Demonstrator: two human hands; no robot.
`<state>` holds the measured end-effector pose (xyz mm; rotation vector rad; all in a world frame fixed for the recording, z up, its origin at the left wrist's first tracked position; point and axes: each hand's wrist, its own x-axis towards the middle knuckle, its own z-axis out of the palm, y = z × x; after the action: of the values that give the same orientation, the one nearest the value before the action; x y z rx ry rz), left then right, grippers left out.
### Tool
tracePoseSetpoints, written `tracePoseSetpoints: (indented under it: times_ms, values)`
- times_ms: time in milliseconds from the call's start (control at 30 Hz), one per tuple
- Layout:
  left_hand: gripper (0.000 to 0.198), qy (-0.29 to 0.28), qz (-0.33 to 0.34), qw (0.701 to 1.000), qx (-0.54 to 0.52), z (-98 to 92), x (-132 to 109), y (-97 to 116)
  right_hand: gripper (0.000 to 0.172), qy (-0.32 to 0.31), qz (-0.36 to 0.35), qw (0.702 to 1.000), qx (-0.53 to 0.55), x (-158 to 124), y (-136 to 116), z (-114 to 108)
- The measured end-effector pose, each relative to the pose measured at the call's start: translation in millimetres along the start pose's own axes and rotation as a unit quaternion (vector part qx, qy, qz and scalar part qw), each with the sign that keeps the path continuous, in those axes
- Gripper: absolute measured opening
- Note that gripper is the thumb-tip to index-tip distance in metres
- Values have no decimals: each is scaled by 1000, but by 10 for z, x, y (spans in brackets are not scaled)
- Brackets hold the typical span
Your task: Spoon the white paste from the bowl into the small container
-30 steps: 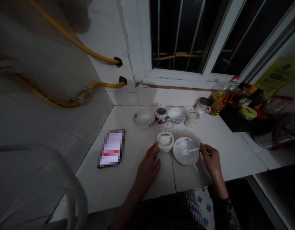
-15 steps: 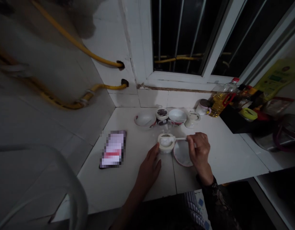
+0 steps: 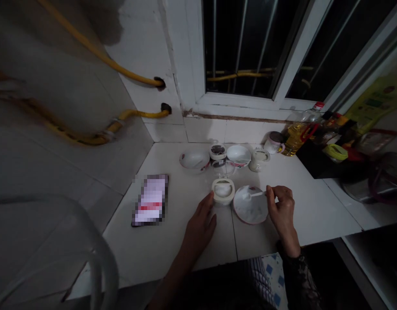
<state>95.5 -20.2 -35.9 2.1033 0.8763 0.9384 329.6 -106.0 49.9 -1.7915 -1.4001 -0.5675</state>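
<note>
My right hand (image 3: 281, 212) pinches the handle of a small white spoon (image 3: 257, 194), whose bowl is over a shallow white dish (image 3: 251, 214) with a pinkish rim. Some white stuff shows at the spoon and in the dish, hard to make out. To the left of the dish stands a round cream seasoning jar (image 3: 223, 198), its clear lid (image 3: 224, 167) flipped up at the back and white powder inside. My left hand (image 3: 203, 219) rests on the counter with fingers stretched out, the fingertips touching the jar's left side.
Behind the jar stand a white bowl (image 3: 194, 160), a dark-filled jar (image 3: 217, 151), another bowl (image 3: 239, 155) and a second cream jar (image 3: 259, 160). A phone (image 3: 150, 200) lies at left. An oil bottle (image 3: 294, 135) and a black box (image 3: 316, 159) are at right.
My right hand has moved right with the spoon, taking it from over the open jar to over the dish. My left hand has stayed by the jar.
</note>
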Motion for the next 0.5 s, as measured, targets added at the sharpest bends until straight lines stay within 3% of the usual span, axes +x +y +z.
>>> tracePoseSetpoints:
  times_ms: [200,333,500]
  values:
    - [70,5,-8,1000,-6,-2,-6,20,45,-97,-23,988,-114,-80,211,-80]
    - [69,-1,-19,1000,-1,-7,0,32,46,-158,-57,972,-162,-53,180,-66]
    - [69,1,-27,1000,-2,4,-4,14,41,-182,-73,971,-136,-80,68,63]
